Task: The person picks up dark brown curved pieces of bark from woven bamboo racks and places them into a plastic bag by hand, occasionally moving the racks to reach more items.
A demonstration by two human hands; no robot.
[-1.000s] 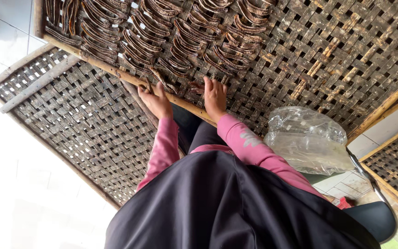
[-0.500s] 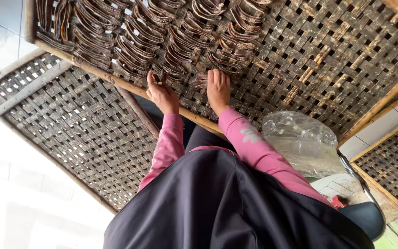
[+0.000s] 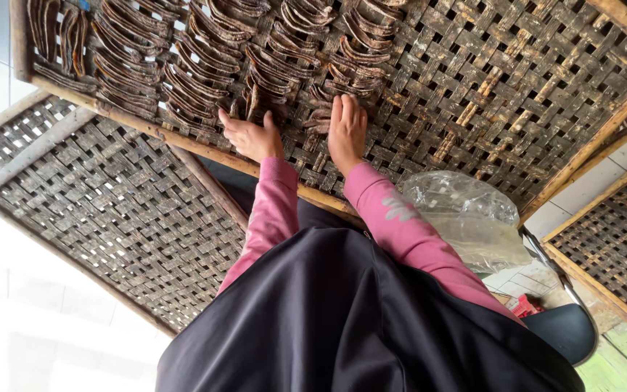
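Left hand (image 3: 250,135) and right hand (image 3: 346,129) rest open, palms down, grasping nothing, on the woven bamboo tray (image 3: 517,94). Fingertips touch rows of dark curved strips (image 3: 183,69). A clear plastic bag (image 3: 466,218) lies near the right sleeve.

Both hands flat on woven bamboo tray (image 3: 517,80): left hand (image 3: 250,136) & right hand (image 3: 347,131) touching curved brown strips (image 3: 205,65).

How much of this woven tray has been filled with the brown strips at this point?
Done: rows of curved brown strips cover the left part of the woven bamboo tray. In hand: left hand and right hand rest flat at the edge of the rows, on the nearest strips. Left: the tray's right part is bare weave; a clear plastic bag lies beside it.
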